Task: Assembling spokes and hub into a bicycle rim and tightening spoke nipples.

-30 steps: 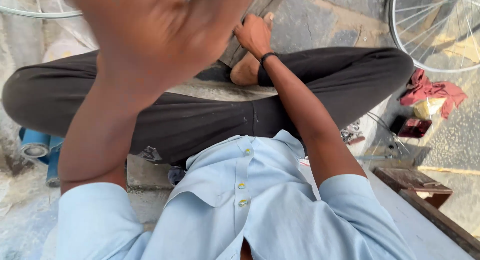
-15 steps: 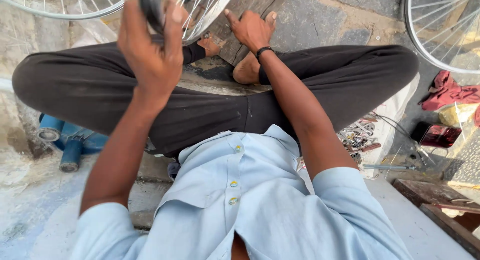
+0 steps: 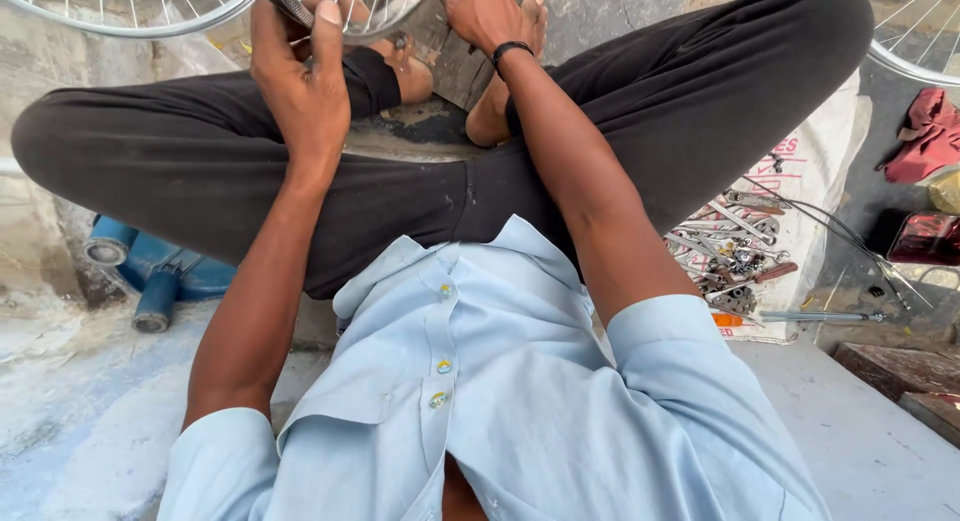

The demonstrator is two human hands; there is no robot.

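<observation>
Above crossed legs, left hand [image 3: 300, 81] grips the wheel rim [image 3: 200, 6], running left-right; right hand [image 3: 485, 16] rests open.

bicycle repair workshop: wheels [image 3: 150, 6], wrenches [image 3: 735, 256]

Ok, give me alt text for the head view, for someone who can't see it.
Seen from above, a cross-legged person's left hand grips a bicycle wheel rim, while the right hand rests on a wooden board by the feet. A pile of wrenches lies to the right, blue cylinders to the left.
</observation>
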